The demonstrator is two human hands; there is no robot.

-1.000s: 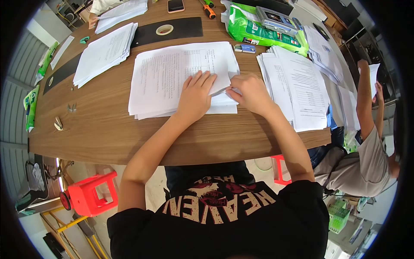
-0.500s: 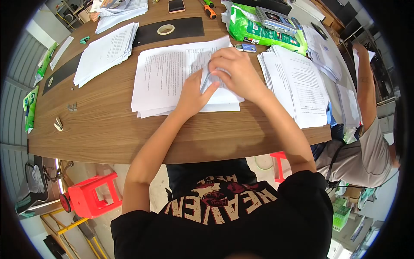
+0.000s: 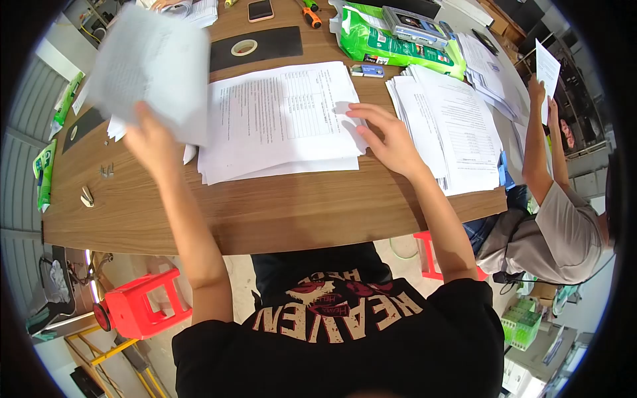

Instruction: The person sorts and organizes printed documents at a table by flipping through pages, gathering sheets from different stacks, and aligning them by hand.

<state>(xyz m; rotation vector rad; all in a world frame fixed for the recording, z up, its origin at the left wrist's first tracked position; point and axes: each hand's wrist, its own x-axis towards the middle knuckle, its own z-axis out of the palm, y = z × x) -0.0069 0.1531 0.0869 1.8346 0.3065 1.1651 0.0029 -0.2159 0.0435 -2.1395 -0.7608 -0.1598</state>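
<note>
My left hand [image 3: 151, 142] grips a sheet of paper [image 3: 156, 73] by its lower edge. The sheet is raised, blurred by motion, and covers most of the left paper stack. In front of me lies a stack of printed papers [image 3: 265, 126], its sheets slightly askew. My right hand [image 3: 388, 136] rests at that stack's right edge with fingers apart, holding nothing. Just right of it is another stack of printed papers [image 3: 458, 126]. A small blue-and-white box [image 3: 367, 70] sits behind my right hand.
A roll of tape [image 3: 244, 48] lies on a black mat [image 3: 279, 50]. Behind are a phone [image 3: 261, 10], an orange-handled tool [image 3: 311, 18] and a green pack [image 3: 371, 43]. A staple remover [image 3: 87, 196] lies at left. At right, a co-worker [image 3: 564, 225] holds up a sheet.
My left hand has lifted a sheet off the middle stack and swung it left. My right hand has opened and drawn back to the right. The co-worker has raised a sheet.
</note>
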